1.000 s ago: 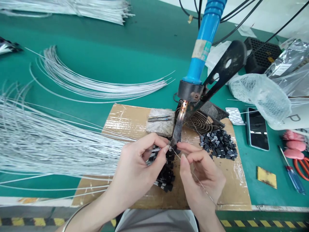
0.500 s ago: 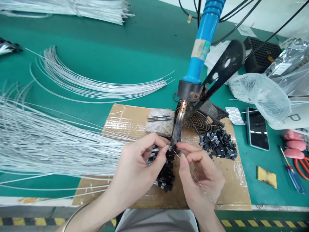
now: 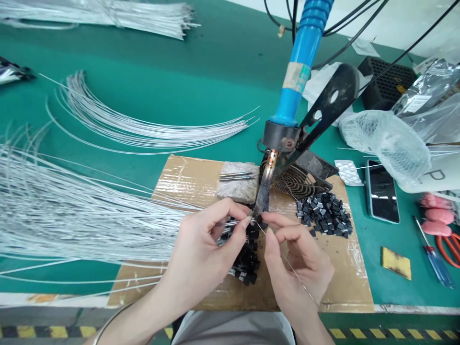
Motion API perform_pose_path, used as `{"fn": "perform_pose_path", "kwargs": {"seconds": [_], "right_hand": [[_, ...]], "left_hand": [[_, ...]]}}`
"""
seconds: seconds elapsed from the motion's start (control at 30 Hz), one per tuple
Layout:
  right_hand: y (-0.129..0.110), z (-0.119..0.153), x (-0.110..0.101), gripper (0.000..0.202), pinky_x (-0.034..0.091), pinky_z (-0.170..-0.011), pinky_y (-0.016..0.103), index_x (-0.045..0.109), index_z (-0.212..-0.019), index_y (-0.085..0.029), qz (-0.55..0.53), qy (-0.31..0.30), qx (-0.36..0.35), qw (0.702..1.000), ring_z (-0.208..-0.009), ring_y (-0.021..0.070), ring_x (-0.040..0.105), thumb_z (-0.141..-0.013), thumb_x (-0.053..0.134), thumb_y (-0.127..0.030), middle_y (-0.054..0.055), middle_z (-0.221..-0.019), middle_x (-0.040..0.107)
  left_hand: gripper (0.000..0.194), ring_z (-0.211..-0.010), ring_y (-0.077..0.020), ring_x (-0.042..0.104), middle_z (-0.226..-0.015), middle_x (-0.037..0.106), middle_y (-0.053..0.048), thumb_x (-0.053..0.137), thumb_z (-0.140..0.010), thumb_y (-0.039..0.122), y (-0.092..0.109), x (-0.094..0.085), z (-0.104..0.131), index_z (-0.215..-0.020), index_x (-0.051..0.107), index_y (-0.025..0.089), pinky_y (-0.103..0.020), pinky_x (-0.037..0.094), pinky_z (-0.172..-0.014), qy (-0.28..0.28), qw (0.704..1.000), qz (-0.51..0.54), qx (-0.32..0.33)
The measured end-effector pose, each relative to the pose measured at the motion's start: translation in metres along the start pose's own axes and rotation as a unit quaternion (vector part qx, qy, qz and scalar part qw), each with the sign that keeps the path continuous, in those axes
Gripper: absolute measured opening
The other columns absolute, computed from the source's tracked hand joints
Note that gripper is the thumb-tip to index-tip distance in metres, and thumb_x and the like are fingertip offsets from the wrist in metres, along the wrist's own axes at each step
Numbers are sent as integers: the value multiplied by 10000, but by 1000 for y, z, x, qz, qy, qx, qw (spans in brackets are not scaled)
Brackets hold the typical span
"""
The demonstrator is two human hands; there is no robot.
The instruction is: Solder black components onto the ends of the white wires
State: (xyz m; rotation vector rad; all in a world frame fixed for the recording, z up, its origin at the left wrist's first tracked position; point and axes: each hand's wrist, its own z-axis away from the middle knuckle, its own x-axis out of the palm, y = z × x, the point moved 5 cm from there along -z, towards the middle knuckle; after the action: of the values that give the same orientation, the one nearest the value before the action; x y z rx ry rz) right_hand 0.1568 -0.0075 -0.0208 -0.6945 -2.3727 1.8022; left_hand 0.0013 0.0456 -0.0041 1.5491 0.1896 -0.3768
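My left hand point(image 3: 206, 251) pinches a thin white wire point(image 3: 228, 223) between thumb and forefinger, its end at the tip of a blue-handled soldering iron point(image 3: 293, 88). The iron is held pointing down by a black metal bracket point(image 3: 325, 105). In my right hand point(image 3: 302, 263) a strand of solder wire point(image 3: 295, 274) runs from the palm past the thumb up to the iron's tip. The fingertips of both hands are close on either side of the tip. Black connector-like pieces point(image 3: 247, 263) lie beneath my left hand, partly hidden. The exact joint is too small to make out.
Many white wires point(image 3: 100, 215) spread across the left, with a smaller bundle point(image 3: 154, 132) behind. Cardboard point(image 3: 345, 273) covers the work spot, bearing a pile of black pieces point(image 3: 325, 214) and a round-grilled fan point(image 3: 300, 179). A phone point(image 3: 383, 191) and screwdriver point(image 3: 436, 261) lie right.
My right hand has shifted very slightly left along with the solder wire. My left hand stays at the iron's tip. The view has moved a little.
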Motion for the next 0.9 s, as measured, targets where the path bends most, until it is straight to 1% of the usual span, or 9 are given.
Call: {"fn": "perform_pose_path", "kwargs": {"seconds": [0.23, 0.47, 0.6, 0.73, 0.9], "right_hand": [[-1, -1, -1, 196, 672, -925, 310, 643, -831, -239, -7, -3, -1, 1000, -1005, 186, 836, -946, 693, -89, 46, -1111, 863], [0, 0, -1, 191, 680, -908, 328, 637, -822, -239, 1, -2, 11, 1000, -978, 198, 841, -951, 694, -110, 59, -1094, 864], [-1, 0, -1, 192, 675, -904, 300, 638, -824, -242, 6, 1, 9, 1000, -982, 181, 837, -953, 696, -113, 39, -1092, 863], [-3, -1, -1, 188, 688, -883, 326, 638, -818, -238, 9, 8, -7, 1000, -954, 202, 844, -953, 698, -121, 61, -1070, 865], [-2, -1, -2, 176, 691, -889, 360, 639, -827, -238, 13, -3, 19, 1000, -986, 224, 842, -964, 694, -143, 78, -1088, 862]], "left_hand": [[161, -773, -183, 739, -780, 796, -9, 616, -910, 234, 2, 1, -1, -785, 718, 232, -230, 371, -468, -2, 1000, -4, -5], [168, -684, -163, 694, -765, 790, -9, 609, -904, 234, 2, 1, -2, -771, 711, 225, -239, 390, -481, -4, 1000, -19, -10], [164, -728, -176, 722, -756, 787, -8, 605, -901, 239, 2, 2, -1, -775, 710, 228, -235, 383, -473, -2, 1000, -9, -10], [171, -723, -172, 723, -766, 795, -7, 601, -898, 224, 3, 2, 0, -762, 703, 229, -235, 401, -483, 0, 1000, 0, -9], [166, -765, -187, 743, -797, 810, -26, 613, -890, 234, 2, 2, -1, -757, 711, 224, -228, 396, -468, 1, 1000, -5, -9]]}}
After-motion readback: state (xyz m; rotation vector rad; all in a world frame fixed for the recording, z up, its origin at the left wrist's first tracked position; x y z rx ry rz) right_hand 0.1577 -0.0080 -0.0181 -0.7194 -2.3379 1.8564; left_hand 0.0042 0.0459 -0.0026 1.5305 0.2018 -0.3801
